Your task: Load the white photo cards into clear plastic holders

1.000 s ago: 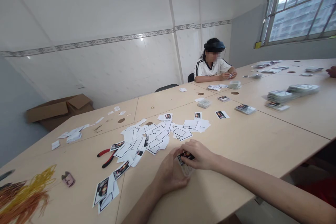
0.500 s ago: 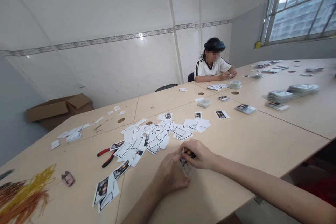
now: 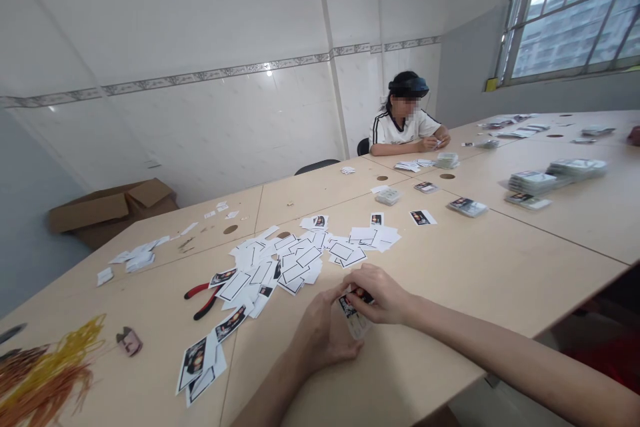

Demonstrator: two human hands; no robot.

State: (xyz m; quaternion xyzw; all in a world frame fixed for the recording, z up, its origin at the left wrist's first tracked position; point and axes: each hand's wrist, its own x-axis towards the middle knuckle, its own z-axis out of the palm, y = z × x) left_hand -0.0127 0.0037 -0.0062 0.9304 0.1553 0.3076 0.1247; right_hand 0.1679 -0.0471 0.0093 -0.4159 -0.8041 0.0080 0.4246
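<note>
Step in hand looks like squaring or fitting a dark glossy printed rectangular card (image 3: 347, 307) on a flat clear plastic pack (image 3: 359, 327); next move probably calls for light right-finger pressure, left side kept steady. Pack sits between the two hands, near side of the pale wood-top bench (image 3: 475, 293): right hand (image 3: 373, 293) closed on its far right part, thumb over the card face; left hand (image 3: 320, 333) curved along its left, thumb spread near its near end, can't tell if gripping. Loose white black-outlined paper cards (image 3: 303, 257) lie far-left of it.
</note>
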